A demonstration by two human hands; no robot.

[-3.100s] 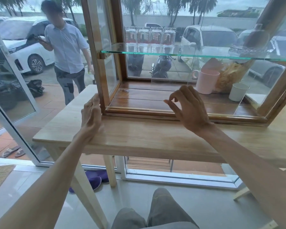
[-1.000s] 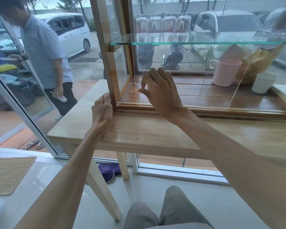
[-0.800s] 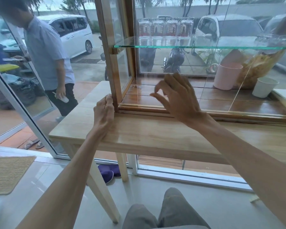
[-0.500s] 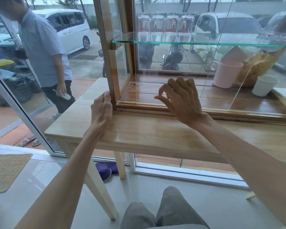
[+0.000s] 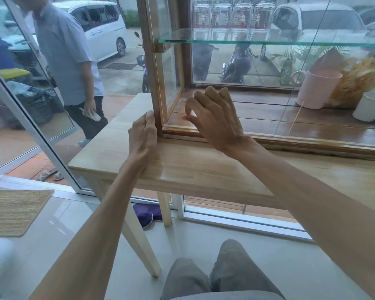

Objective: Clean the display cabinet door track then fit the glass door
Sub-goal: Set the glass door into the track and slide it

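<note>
A wooden display cabinet (image 5: 155, 83) stands on a light wooden table (image 5: 204, 167). Its bottom door track (image 5: 290, 140) runs along the front edge. The clear glass door (image 5: 258, 113) stands upright in the front of the cabinet; its slanted right edge shows near the pink mug. My left hand (image 5: 142, 135) is wrapped around the base of the cabinet's left front post. My right hand (image 5: 214, 118) has its thumb and curled fingertips pressed against the face of the glass door, close to the left post. It holds nothing.
Inside the cabinet are a pink mug (image 5: 316, 89), a white cup (image 5: 369, 109) and a snack bag (image 5: 359, 79). Jars (image 5: 234, 18) stand on the glass shelf (image 5: 268, 42). A person (image 5: 69, 57) stands outside the window. A woven mat (image 5: 13, 211) and slippers (image 5: 146, 216) lie on the floor.
My right hand has moved left along the glass from mid-cabinet toward the left post, after a brief shift rightward. My left hand has stayed on the post.
</note>
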